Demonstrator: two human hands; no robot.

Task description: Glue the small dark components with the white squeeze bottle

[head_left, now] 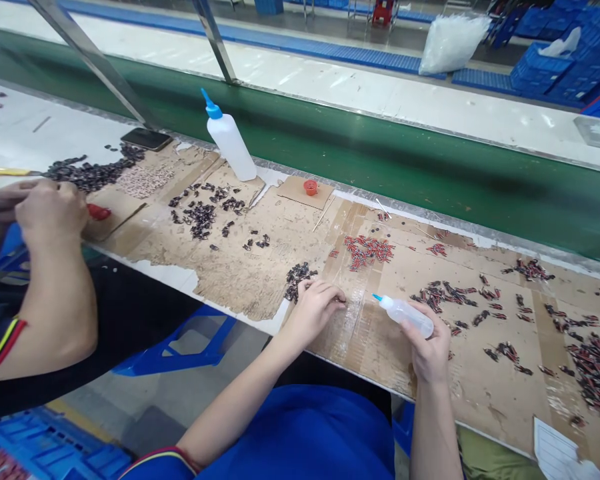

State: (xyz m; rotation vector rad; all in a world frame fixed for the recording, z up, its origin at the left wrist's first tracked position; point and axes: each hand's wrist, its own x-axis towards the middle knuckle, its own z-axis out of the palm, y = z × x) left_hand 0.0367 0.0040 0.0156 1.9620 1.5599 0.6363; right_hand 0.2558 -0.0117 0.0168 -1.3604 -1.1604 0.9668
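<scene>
The right hand (431,347) grips a small bottle (409,317); the left hand (321,300), fingers bunched, is beside dark parts (295,277); whether it holds anything I cannot tell.

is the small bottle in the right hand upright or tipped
Tipped: the small bottle lies slanted in the right hand, its blue tip pointing sideways toward the left hand, not up.
</scene>
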